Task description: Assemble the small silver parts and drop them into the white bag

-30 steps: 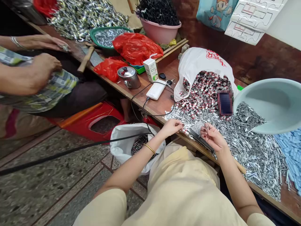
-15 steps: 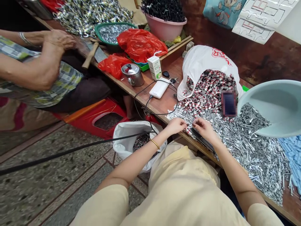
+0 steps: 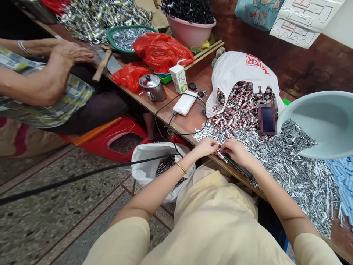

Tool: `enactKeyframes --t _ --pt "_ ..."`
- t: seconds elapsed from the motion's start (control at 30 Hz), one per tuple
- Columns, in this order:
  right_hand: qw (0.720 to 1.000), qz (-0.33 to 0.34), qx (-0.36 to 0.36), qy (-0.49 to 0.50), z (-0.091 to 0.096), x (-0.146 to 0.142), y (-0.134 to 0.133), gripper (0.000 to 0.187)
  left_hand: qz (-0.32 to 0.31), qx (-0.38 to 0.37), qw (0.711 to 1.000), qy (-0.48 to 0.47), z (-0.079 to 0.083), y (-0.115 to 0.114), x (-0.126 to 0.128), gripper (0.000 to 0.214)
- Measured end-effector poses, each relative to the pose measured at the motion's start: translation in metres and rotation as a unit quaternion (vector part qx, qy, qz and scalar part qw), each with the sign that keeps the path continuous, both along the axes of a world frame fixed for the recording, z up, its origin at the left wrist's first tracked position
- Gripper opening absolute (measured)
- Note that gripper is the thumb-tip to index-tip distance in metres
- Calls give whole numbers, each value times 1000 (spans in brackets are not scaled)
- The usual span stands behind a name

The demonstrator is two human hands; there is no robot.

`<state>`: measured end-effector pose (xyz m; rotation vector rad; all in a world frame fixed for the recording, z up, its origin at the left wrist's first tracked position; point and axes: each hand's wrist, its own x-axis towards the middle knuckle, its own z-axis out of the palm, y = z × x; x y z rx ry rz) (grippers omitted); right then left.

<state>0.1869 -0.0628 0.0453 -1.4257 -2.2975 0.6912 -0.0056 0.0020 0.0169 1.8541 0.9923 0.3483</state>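
At the table's front edge my left hand (image 3: 206, 147) is closed in a pinch, its fingertips hiding whatever small piece they hold. My right hand (image 3: 236, 151) meets it from the right, thumb and fingers pinched together at the same spot. Just below the fingertips lies a red-banded metal piece (image 3: 221, 155), touching or very near them. A long black strip (image 3: 237, 164) runs along the edge under my right hand. Behind both hands spread loose small silver metal parts (image 3: 264, 156). Beyond these, more red-banded metal pieces (image 3: 239, 106) spill out of a white plastic bag (image 3: 224, 70).
A pale grey-green basin (image 3: 325, 121) lies tipped at the right, beside light blue pieces (image 3: 343, 176). To the left are a white power bank (image 3: 185, 103), a metal cup (image 3: 154, 90) and a drink carton (image 3: 178, 79). A white sack (image 3: 142, 173) stands below; another person's hands (image 3: 68, 51) are far left.
My right hand has moved left, and its fingertips now meet my left hand's. The other person's hands have opened out flatter. The whole view has shifted slightly.
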Motion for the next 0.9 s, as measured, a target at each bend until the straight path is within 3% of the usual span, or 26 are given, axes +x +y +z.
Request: enactKeyframes --t 0.23,0.4,0.67,0.9 --pt "997 9 36 -66 -5 -7 6 31 -7 1 1000 -4 -4 2 0 26" --pt "998 6 23 -52 -4 -8 9 27 -5 7 1000 0 -5 2 0 32" --pt "998 38 -2 -54 5 -6 10 28 -6 4 1000 -4 -4 1 1 23" --pt "998 -24 1 -55 -2 -14 4 32 -1 -8 1000 -2 -6 1 1 19"
